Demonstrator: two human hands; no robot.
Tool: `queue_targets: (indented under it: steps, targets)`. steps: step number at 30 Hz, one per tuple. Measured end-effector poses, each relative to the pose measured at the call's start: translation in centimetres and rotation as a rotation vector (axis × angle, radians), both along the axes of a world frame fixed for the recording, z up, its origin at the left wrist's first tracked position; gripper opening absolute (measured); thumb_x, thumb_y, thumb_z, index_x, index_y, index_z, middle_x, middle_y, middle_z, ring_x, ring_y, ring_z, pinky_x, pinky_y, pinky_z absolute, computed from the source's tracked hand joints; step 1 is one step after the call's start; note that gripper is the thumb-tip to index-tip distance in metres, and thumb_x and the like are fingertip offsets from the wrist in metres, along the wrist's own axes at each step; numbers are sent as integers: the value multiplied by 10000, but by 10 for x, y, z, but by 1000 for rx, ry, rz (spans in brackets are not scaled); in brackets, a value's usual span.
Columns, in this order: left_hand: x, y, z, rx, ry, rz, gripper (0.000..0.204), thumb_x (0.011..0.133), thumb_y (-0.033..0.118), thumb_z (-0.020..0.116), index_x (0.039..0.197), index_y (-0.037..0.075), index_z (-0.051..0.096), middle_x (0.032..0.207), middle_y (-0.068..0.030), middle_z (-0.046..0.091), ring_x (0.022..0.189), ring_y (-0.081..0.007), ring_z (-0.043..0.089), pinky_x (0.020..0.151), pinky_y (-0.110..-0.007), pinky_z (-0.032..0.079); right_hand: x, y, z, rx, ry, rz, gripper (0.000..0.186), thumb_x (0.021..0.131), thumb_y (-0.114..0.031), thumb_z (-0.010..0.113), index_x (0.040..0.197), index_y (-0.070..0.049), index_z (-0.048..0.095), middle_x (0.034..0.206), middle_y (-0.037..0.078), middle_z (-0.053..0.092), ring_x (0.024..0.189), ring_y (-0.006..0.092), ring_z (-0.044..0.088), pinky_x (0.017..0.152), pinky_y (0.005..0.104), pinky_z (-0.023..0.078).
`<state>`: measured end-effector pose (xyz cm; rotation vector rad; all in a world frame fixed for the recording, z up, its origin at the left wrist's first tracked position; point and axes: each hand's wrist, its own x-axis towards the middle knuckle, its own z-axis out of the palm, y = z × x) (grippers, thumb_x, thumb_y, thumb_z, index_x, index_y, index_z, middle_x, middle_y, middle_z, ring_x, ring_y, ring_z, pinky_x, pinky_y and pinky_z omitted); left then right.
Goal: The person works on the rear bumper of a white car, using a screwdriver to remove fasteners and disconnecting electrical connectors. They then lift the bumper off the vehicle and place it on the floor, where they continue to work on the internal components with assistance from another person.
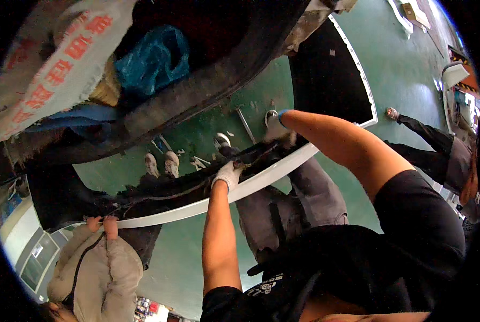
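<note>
A long car bumper [257, 180], white outside and black inside, spans the view in front of my body. My left hand [228, 175], in a pale knitted glove, reaches over its white edge and is closed on the inner side. Dark wiring [172, 194] runs along the inside beside that hand. My right hand [280, 131], also gloved, is on the bumper's dark inner side farther right; its fingers are blurred and partly hidden. At the left end, a co-worker's bare hands [110, 226] grip the bumper's edge.
Car bodywork [197, 91] arches across the top, with a white woven sack [62, 70] and blue plastic bag [153, 61] there. Tools [245, 125] and scraps lie on the green floor [412, 75] near several shoes. Another person [455, 155] is at right.
</note>
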<state>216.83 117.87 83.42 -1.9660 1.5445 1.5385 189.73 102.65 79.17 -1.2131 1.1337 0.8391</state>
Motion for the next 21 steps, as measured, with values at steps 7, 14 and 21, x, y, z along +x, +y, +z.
queue_targets:
  steps: [7,14,21]
  targets:
    - [3,-37,-25,-117,7,45,423,1061,362,627,1347,56,689,1321,-275,721,1267,-483,652,1032,-500,528,87,-60,-111,-546,-555,-982,419,996,-452,710,1003,-44,808,928,90,764,755,193,682,679,381,566]
    - [19,-5,-12,-85,-99,91,491,1058,390,631,1377,17,648,1353,-298,702,1302,-496,636,1040,-543,525,118,41,-62,-192,-408,-869,528,1072,-518,597,1128,-43,820,1101,205,785,961,328,745,887,444,568]
    - [-5,-10,-23,8,-285,51,544,1092,438,552,1371,-22,635,1413,-339,656,1322,-524,616,1072,-575,513,103,74,-44,-53,-354,-910,745,1039,-682,605,1195,20,801,1195,203,781,1118,327,728,1007,445,536]
